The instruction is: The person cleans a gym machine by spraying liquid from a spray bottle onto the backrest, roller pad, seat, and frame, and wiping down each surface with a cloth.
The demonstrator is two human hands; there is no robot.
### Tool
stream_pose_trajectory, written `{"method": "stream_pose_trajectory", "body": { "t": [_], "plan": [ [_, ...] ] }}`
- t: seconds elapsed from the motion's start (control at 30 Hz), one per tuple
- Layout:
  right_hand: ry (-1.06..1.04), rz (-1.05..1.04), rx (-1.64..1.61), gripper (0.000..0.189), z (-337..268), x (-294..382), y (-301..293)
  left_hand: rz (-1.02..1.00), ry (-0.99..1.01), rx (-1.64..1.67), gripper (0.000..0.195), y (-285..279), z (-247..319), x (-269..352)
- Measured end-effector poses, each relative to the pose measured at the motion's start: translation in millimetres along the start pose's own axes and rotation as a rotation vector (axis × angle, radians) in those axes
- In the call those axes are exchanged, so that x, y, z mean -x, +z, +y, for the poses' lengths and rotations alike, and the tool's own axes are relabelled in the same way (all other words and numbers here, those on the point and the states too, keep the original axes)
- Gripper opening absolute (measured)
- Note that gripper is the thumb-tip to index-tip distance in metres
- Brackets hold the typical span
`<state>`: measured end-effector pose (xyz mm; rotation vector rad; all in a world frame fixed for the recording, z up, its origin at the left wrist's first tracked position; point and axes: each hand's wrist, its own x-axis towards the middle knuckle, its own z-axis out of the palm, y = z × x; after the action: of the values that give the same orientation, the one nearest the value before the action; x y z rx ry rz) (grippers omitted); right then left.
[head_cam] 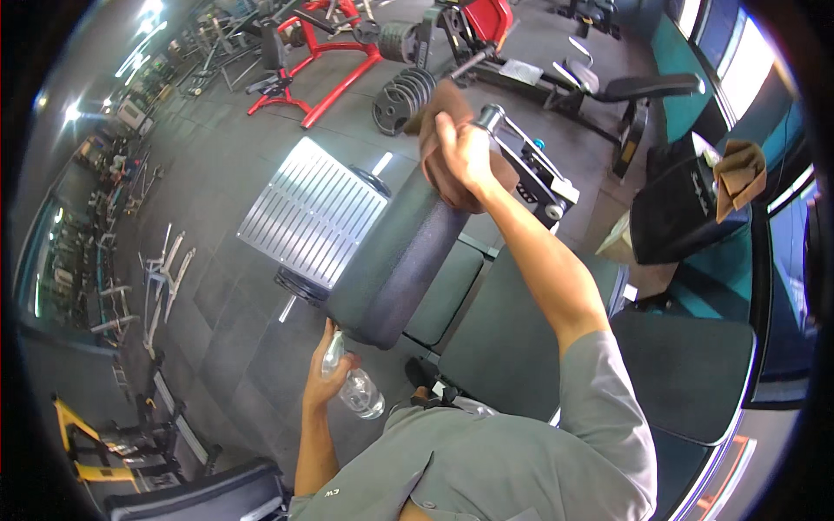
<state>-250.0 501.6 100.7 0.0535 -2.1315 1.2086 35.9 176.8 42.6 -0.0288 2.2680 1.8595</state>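
My right hand [464, 146] grips a brown cloth [446, 176] and presses it over the far end of a black padded roller [404, 260] on a gym machine. The cloth's upper edge is blurred. Low beside the roller's near end, my left hand [331, 372] is wrapped around a clear spray bottle [362, 393] with liquid in it. The fingers partly hide the bottle's top. Left of the roller lies a slotted metal footplate [314, 211], and a flat black pad [508, 325] of the machine extends below my right forearm.
Weight plates [401, 101] hang beyond the roller, near a red-framed machine [319, 65]. On the right, a black box [674, 202] carries another brown cloth [741, 176]. A dark bench pad [195, 492] stands at the lower left, by a yellow frame [98, 449].
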Motion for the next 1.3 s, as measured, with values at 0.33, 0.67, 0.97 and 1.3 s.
{"method": "stream_pose_trajectory", "body": {
  "t": [0.33,0.67,0.97,1.3],
  "plan": [
    [0.324,0.169,-1.382,0.048,-166,-49,-73,-0.035,-0.028,0.225,0.085,12,-16,8],
    [-0.112,-0.019,-0.593,0.048,-177,-16,-48,-0.026,0.054,0.247,0.085,16,-16,8],
    [0.055,0.138,-1.064,0.054,-277,-84,-65,0.02,0.105,0.246,0.085,29,-21,7],
    [0.096,0.138,-0.567,0.051,-107,90,-107,-0.037,0.07,0.091,0.088,26,-14,2]
  ]
}}
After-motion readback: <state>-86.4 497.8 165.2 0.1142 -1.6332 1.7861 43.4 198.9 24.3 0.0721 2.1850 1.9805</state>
